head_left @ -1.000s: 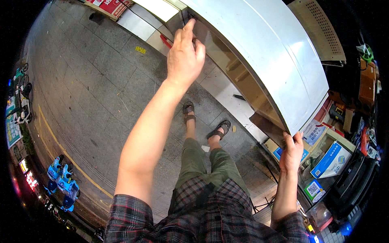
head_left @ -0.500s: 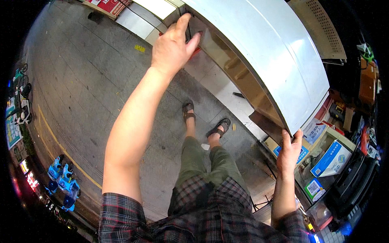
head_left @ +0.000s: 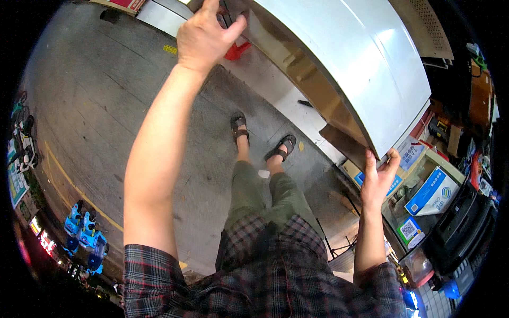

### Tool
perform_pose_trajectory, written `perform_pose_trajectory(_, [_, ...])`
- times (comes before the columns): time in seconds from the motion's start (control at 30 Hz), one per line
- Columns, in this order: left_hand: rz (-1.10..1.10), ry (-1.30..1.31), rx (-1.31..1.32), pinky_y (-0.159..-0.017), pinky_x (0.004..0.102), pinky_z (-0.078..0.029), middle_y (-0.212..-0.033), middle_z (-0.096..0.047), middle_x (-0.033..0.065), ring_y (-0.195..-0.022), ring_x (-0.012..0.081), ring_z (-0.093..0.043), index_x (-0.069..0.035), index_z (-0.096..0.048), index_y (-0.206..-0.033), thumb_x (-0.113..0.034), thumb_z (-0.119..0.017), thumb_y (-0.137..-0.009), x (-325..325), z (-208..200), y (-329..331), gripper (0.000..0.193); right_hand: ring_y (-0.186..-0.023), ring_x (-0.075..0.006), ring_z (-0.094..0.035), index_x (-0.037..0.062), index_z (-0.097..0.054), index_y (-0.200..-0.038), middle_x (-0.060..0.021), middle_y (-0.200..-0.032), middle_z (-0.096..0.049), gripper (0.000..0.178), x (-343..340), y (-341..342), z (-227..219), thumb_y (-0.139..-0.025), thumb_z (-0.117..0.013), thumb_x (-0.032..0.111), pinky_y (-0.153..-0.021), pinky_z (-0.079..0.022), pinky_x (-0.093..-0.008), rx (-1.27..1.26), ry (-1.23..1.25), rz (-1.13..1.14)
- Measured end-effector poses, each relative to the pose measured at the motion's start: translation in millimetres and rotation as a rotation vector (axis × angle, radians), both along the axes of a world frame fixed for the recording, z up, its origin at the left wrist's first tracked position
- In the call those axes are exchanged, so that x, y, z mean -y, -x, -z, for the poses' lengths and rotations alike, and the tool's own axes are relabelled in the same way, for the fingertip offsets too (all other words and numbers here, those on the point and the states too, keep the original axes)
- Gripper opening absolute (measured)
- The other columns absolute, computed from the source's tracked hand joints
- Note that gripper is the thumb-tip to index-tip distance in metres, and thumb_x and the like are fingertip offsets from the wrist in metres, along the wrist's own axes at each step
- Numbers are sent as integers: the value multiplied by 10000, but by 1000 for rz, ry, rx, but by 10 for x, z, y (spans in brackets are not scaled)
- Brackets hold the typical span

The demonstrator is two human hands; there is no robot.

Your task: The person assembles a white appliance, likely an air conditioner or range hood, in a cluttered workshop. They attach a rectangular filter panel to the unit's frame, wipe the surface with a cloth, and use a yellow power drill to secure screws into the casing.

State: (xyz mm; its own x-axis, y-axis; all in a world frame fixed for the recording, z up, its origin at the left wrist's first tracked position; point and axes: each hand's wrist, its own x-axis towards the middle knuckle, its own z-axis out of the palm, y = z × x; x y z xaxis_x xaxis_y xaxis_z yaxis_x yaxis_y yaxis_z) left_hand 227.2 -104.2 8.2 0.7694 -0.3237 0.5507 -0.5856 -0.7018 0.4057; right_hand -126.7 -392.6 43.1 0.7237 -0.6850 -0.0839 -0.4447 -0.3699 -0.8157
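Observation:
A large white panel (head_left: 350, 63), glossy on top with a hollow, brownish side facing me, hangs tilted in front of me at upper right. My right hand (head_left: 377, 180) grips its near right corner, thumb and fingers around the edge. My left hand (head_left: 204, 40) reaches far up to the panel's left end. Its fingers hook over a dark-edged part there, and its thumb lies against the end; the fingertips are partly out of the picture. A red object (head_left: 237, 50) shows just below that thumb.
At right stands a counter (head_left: 445, 161) with blue-and-white signs and a code placard (head_left: 409, 230). A perforated beige metal panel (head_left: 424, 26) is behind at upper right. Grey paving (head_left: 106, 106) lies around my sandalled feet. Blue scooters (head_left: 85, 233) are parked far left.
My left hand has shifted up and to the left along with the panel's left end. The right hand stays at its corner, slightly higher in view. The whole view has shifted a little.

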Motion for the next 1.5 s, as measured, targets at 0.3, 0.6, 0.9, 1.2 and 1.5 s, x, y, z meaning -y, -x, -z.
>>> perform_pose_trajectory(0.3, [4, 167, -139, -659, 381, -585, -868, -728, 143, -705, 273, -728, -54, -574, -1281, -154, -819, -800, 18, 65, -20, 549, -1276, -232, -461, 1, -446, -1317, -128, -1348, -454, 518, 26, -40, -35, -937, -775, 128, -1128, -343, -357, -54, 16, -49])
perform_pose_trajectory(0.6, [-130, 391, -307, -685, 300, -565, -901, -733, 89, -755, 145, -714, -15, -552, -1047, -183, -802, -886, 216, 328, 280, 342, -1417, -260, -386, -3, -303, -1508, -182, -1511, -378, 774, -122, -147, -106, -920, -791, 123, -1195, -303, -387, -13, -31, 62])
perform_pose_trajectory(0.9, [-198, 453, -587, -1001, 399, -515, -1279, -651, 251, -1170, 310, -660, 105, -405, -1469, -120, -589, -975, 502, 844, 595, 573, -1430, -286, -376, -25, -282, -1527, -203, -1536, -374, 800, -135, -167, -167, -925, -777, 159, -1217, -266, -401, -134, 76, 54])
perform_pose_trajectory(1.2, [-290, 364, -501, -990, 513, -492, -1292, -572, 354, -1168, 521, -586, 97, -427, -1354, -117, -579, -998, 682, 687, 344, 442, -1422, -282, -376, -21, -293, -1519, -190, -1524, -379, 791, -94, -125, -128, -917, -773, 156, -1216, -258, -398, -120, 65, 53])
perform_pose_trajectory(1.5, [-337, 77, -418, -828, 548, -532, -1113, -629, 262, -964, 487, -649, 38, -581, -1030, -261, -643, -1001, 447, 548, 292, 306, -1419, -260, -385, 0, -318, -1519, -162, -1516, -400, 758, -102, -111, -124, -941, -771, 188, -1205, -252, -365, -68, 4, 22])
